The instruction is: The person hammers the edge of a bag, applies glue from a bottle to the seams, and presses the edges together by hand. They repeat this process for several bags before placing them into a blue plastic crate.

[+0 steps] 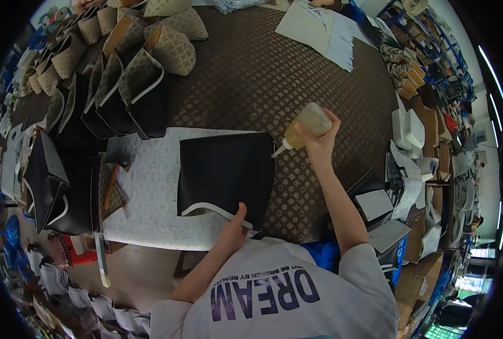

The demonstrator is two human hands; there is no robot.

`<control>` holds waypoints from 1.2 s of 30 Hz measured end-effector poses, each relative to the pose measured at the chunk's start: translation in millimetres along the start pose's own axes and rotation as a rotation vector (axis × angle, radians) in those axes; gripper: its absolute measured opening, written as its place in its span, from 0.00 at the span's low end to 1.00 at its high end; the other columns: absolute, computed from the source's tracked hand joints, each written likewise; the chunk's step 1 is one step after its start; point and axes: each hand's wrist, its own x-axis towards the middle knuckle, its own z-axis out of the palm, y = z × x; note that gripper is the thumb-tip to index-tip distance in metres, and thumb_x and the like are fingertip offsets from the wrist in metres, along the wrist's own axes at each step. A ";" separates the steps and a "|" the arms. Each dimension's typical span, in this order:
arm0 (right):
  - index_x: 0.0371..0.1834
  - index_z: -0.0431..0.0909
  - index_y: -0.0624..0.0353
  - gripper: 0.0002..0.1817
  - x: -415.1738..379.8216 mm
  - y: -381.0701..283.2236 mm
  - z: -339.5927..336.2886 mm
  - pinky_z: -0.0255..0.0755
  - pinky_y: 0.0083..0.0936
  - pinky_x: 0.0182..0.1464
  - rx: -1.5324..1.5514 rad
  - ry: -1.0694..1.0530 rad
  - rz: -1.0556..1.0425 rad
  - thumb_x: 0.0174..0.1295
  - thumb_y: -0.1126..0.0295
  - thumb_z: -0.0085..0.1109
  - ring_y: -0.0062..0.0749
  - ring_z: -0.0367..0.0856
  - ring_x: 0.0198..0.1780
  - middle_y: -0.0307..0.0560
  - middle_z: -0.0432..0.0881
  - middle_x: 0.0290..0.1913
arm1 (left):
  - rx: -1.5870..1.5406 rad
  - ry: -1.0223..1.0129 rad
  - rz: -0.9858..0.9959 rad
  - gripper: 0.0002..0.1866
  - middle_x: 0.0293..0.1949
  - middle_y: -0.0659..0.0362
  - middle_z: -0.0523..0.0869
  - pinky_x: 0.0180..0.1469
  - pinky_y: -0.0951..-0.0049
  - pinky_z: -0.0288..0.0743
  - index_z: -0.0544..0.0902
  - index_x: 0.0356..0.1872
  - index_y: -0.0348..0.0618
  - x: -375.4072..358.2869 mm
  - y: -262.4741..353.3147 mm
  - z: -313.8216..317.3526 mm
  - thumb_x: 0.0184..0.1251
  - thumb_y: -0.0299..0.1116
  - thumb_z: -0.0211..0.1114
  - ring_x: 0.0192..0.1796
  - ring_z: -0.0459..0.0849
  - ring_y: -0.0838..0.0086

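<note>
My right hand (322, 141) is wrapped round a clear squeeze bottle (312, 120) of yellowish liquid. The bottle is tipped, and its thin white nozzle points down at the far right edge of a black leather bag piece (229, 172). That piece lies flat, partly on a white patterned sheet (144, 175). Along its near side runs a curved white edge strip (207, 208). My left hand (233, 230) grips the near right corner there, thumb on top and the other fingers hidden beneath.
Several black and tan patterned bag bodies (141, 85) stand at the back left, more black ones (51, 181) at the left edge. White fringed sheets (319, 31) lie at the back right beside another person's hand (321, 3). A hammer-like wooden handle (111, 187) rests on the left.
</note>
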 end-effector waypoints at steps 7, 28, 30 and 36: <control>0.63 0.51 0.59 0.42 -26.6 -4.4 -15.6 0.68 0.32 0.59 0.107 0.086 0.034 0.52 0.66 0.72 0.36 0.69 0.59 0.53 0.65 0.58 | 0.019 -0.049 0.056 0.23 0.44 0.55 0.79 0.52 0.77 0.67 0.65 0.65 0.52 11.7 -2.5 2.2 0.75 0.46 0.51 0.44 0.74 0.72; 0.67 0.45 0.53 0.47 -48.4 -8.4 -20.6 0.73 0.36 0.55 0.420 0.271 0.221 0.53 0.63 0.73 0.34 0.67 0.61 0.49 0.61 0.60 | -0.918 0.037 -0.110 0.20 0.52 0.64 0.81 0.58 0.72 0.71 0.76 0.54 0.46 2.5 76.5 25.0 0.70 0.48 0.58 0.55 0.78 0.74; 0.68 0.44 0.53 0.48 -36.5 -7.1 -10.5 0.73 0.37 0.55 0.413 0.287 0.221 0.53 0.63 0.72 0.35 0.67 0.61 0.49 0.60 0.61 | -0.933 0.038 -0.122 0.20 0.52 0.63 0.81 0.58 0.72 0.71 0.76 0.54 0.45 -0.8 78.9 24.9 0.70 0.47 0.57 0.55 0.78 0.74; 0.67 0.46 0.56 0.47 -12.9 3.6 14.5 0.69 0.32 0.59 0.250 0.263 0.042 0.53 0.64 0.73 0.36 0.66 0.61 0.51 0.60 0.61 | -0.770 -0.015 -0.046 0.20 0.53 0.63 0.81 0.59 0.72 0.70 0.75 0.55 0.43 -6.8 77.0 20.6 0.71 0.47 0.56 0.55 0.78 0.73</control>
